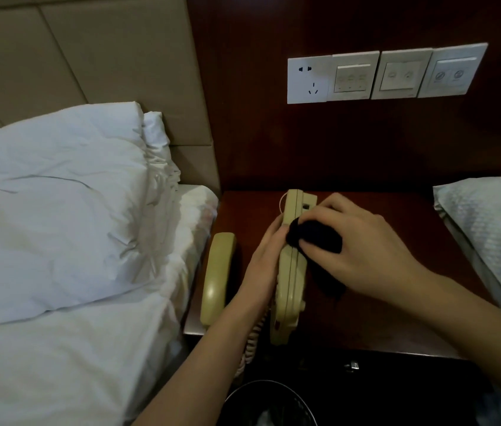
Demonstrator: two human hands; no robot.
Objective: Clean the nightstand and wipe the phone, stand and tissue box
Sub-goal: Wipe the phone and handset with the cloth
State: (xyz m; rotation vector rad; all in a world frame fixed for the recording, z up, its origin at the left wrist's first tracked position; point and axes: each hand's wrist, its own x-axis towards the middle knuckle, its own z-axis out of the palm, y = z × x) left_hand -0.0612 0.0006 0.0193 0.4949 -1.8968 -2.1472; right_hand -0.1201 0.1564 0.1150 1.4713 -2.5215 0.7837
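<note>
Your right hand [356, 250] curls its fingers around a bunched dark cloth [315, 236] and presses it against the upturned side of the phone base [292, 272], near the unit's far end, thumb and forefinger pinching the fabric where it meets the beige plastic. Your left hand [263, 262] braces the opposite face of the base, fingers laid long against it and reaching the top edge just beside the cloth, so the phone stands tipped on its edge between your two hands on the dark wooden nightstand [381, 318]. The cloth's loose end hangs down on the right side of the base, under your right palm. The coiled cord [253, 339] trails from the near end of the base over the nightstand's front edge. The handset [216, 278] lies off its cradle to the left of your left hand, flat on the nightstand, close to the bed's edge. Further left, a white pillow [58, 204] rests on white bedding [67, 364] against a padded headboard [89, 56]. Above the nightstand, a row of wall switches and a socket [384, 73] sits on the dark wood panel. A second white pillow [495, 229] shows at right, and a dark wastebasket [269, 404] stands below the nightstand's front.
</note>
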